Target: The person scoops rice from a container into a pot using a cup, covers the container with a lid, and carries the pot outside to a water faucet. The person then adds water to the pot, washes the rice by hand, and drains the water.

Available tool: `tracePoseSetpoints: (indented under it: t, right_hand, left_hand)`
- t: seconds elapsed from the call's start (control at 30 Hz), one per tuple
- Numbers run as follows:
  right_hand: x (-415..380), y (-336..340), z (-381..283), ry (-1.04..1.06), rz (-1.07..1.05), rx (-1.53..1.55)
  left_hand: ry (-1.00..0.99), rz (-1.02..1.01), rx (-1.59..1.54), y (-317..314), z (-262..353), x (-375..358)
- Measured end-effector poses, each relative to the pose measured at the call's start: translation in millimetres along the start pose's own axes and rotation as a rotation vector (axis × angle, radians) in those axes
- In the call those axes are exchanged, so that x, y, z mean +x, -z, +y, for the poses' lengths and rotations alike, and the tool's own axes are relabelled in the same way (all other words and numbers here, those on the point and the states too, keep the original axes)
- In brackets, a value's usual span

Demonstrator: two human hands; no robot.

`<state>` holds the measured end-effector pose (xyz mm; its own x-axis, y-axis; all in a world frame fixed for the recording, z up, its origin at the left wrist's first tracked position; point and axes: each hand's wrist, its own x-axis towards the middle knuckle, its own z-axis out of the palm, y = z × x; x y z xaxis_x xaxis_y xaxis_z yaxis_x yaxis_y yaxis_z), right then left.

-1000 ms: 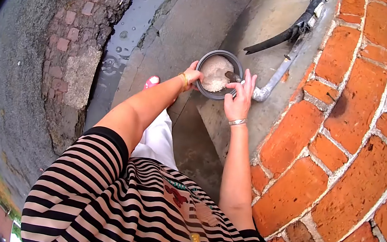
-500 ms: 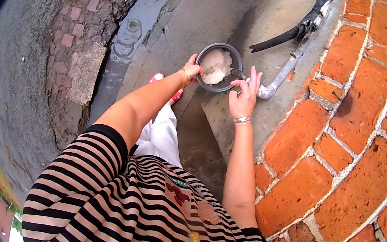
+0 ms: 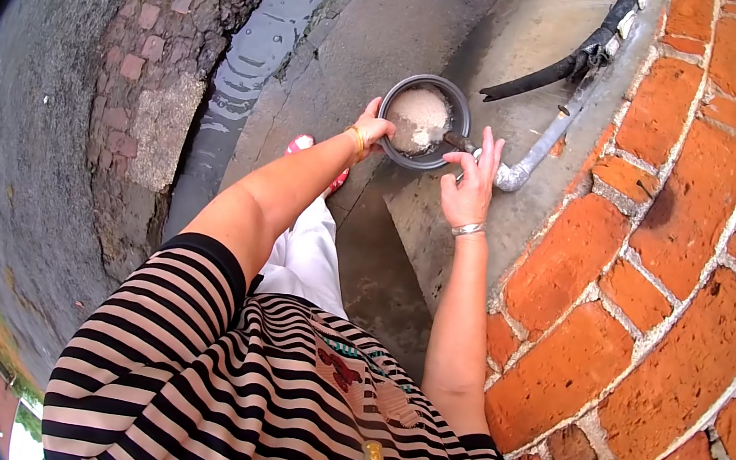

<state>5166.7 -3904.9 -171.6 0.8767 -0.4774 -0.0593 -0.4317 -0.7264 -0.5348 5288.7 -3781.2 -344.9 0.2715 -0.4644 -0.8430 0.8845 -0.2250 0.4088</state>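
My left hand (image 3: 371, 128) grips the near left edge of a round dark-grey pot (image 3: 465, 109). Pale grains that look like rice (image 3: 422, 110) lie in it, with cloudy water around them. Over the pot's right side reaches the dark spout of a water tap (image 3: 457, 142). At the tap, my right hand (image 3: 467, 192) pinches its small handle between thumb and forefinger, the other fingers raised. The handle itself is mostly hidden by those fingers.
A grey pipe (image 3: 542, 147) runs from the tap along a brick wall (image 3: 587, 291) on the right. Black hose (image 3: 553, 72) hangs beside it. Left of the concrete walkway (image 3: 376, 17) is a wet gutter (image 3: 256, 56), then broken paving (image 3: 164, 128).
The pot has shifted slightly up and right within the view, as have the tap and wall. More cloudy water shows among the grains. Both hands keep their holds.
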Motion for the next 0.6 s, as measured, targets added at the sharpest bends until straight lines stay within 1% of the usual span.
tracePoseSetpoints:
  t: [0.17, 0.23, 0.37, 0.47, 0.57, 0.6]
  right_hand:
    - [6.9, 27.5, 2.8, -0.002, -0.231, 0.007]
    - [7.7, 25.4, 3.3, -0.01, -0.227, -0.056]
    - [10.6, 21.6, 1.3, -0.034, -0.223, -0.151]
    - [11.7, 22.7, 2.0, -0.043, -0.238, -0.151]
    - [17.5, 28.3, -5.8, -0.093, -0.298, -0.225]
    - [18.5, 27.1, -5.6, -0.09, -0.288, -0.233]
  left_hand:
    - [0.031, -0.013, 0.047, 3.4, -7.7, 3.1]
    - [0.056, -0.057, 0.073, 6.4, -7.7, 1.6]
    - [0.07, -0.045, 0.089, 3.7, -8.9, -7.0]
    - [0.079, -0.022, 0.099, 2.0, -11.5, -7.6]
    - [0.068, 0.007, 0.141, 2.5, -16.6, -3.8]
    - [0.073, 0.006, 0.147, 2.7, -16.5, -3.9]
